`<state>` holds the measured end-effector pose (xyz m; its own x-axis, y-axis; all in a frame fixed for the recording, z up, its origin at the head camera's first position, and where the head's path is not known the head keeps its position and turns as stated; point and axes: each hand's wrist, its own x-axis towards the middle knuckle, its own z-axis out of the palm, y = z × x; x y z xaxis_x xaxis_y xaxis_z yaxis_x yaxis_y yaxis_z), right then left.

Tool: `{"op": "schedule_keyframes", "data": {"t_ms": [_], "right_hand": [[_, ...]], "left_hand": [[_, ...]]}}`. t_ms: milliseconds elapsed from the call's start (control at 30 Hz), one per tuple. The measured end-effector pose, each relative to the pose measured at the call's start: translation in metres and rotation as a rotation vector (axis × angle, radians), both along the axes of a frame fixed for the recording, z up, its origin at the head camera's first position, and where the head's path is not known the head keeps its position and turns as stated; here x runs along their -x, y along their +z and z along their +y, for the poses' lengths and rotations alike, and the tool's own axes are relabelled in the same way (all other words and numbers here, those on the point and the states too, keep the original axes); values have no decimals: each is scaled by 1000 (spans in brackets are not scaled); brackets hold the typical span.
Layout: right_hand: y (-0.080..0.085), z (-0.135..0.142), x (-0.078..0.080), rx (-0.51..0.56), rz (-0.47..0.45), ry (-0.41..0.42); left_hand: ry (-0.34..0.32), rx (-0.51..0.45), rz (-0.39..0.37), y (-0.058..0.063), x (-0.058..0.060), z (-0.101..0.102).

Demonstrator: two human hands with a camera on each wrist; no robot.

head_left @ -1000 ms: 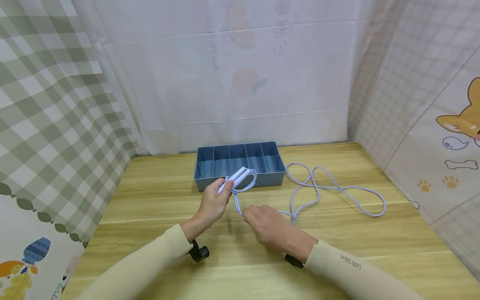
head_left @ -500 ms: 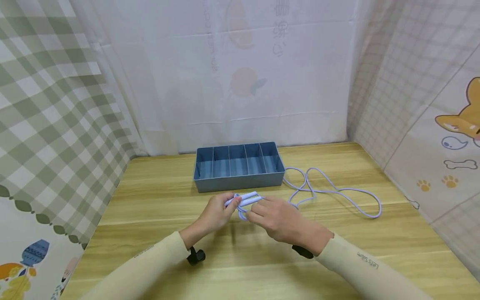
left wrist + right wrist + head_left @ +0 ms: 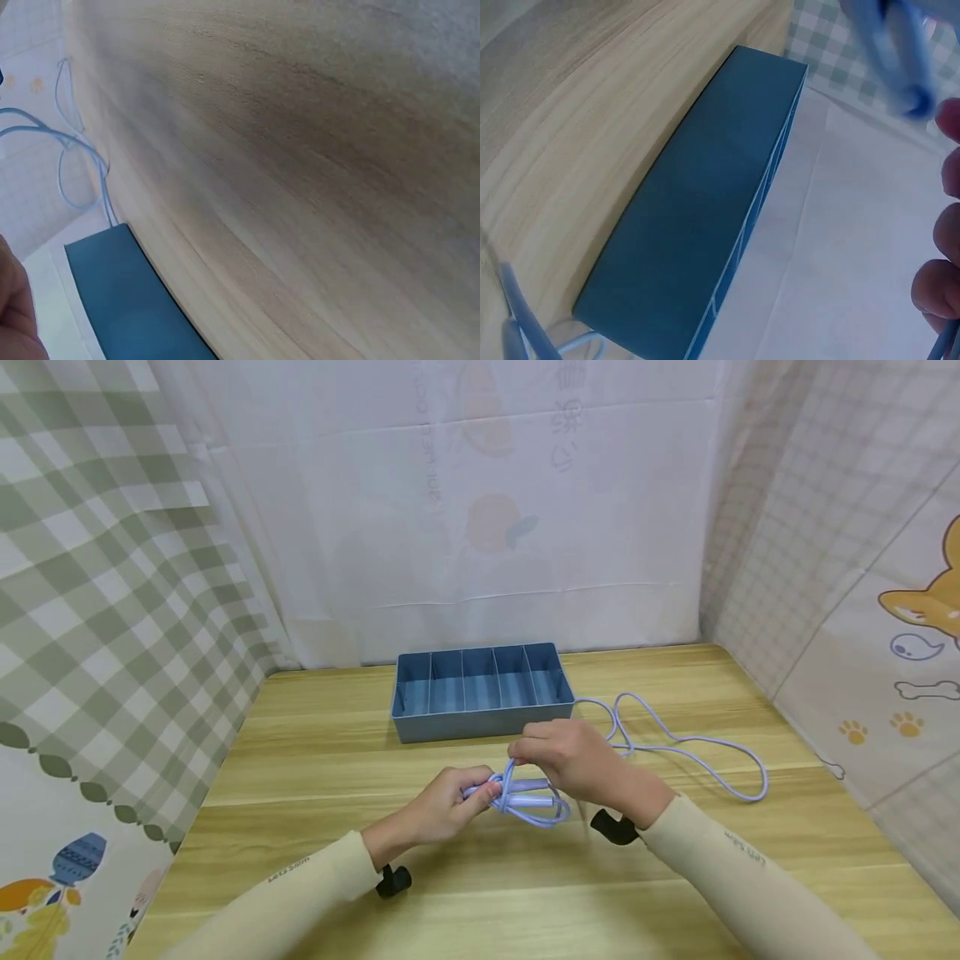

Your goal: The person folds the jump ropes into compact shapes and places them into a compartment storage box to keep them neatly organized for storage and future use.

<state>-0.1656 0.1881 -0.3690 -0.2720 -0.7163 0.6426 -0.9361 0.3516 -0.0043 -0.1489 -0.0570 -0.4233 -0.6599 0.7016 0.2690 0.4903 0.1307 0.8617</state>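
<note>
Pale-purple skipping rope point(image 3: 532, 802) with tube handles point(image 3: 529, 785) — held in front of a slate-blue plastic box point(image 3: 483, 723).
My left hand point(image 3: 442, 807) grips the handles; my right hand point(image 3: 573, 761) pinches cord point(image 3: 507, 771) — best wound snugly.

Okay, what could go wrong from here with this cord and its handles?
The cord on the table crosses itself, so pulling might tangle it. It also runs beside the blue tray and could snag. One loop bulges past the handles, so it may slip if the left hand loosens.
</note>
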Motion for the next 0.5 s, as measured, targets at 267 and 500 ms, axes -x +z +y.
{"op": "schedule_keyframes", "data": {"t_ms": [267,500], "right_hand": [[-12,11,13,51,-343,88],[-30,9,16,185,-525,93]], "left_hand": [[-164,-115,-65,2,-5,3],[-136,-191,-171,4,-10,9]]}}
